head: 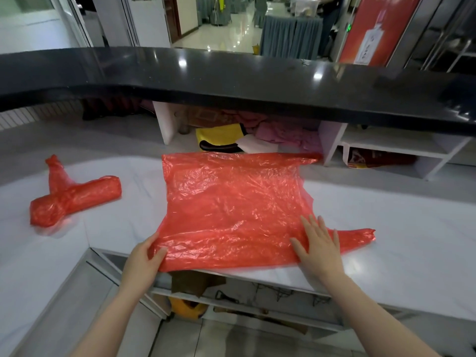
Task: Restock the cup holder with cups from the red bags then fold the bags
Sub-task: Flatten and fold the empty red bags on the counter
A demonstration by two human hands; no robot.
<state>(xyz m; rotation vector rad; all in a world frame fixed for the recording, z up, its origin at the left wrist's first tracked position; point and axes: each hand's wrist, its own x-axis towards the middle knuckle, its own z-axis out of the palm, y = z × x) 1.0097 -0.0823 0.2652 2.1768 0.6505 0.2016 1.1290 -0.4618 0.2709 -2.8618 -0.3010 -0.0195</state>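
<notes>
Left hand (pixel 145 256) pinches red bag (pixel 231 207) corner, right hand (pixel 318 243) flat on it w/ fingers straight; slick film could slip off surface (pixel 399 228) edge mid-fold.

Spread flat on the white worktop (pixel 386 228): a crumpled red bag (pixel 231 202), near edge overhanging the worktop's front; one handle strip trailing right beyond the right hand (pixel 319 248), another reaching right at the far edge. Left hand (pixel 144 258) pinching the bag's near left corner, thumb on top; right hand pressed flat on the near right part, fingers (pixel 313 228) straight and spread. Well apart to the left, a second red bag (pixel 74 197), still bulging with a long roll inside, neck twisted. Behind, a raised black counter (pixel 231 81); beneath it, white shelves (pixel 386 148) holding yellow and pink cloth.
</notes>
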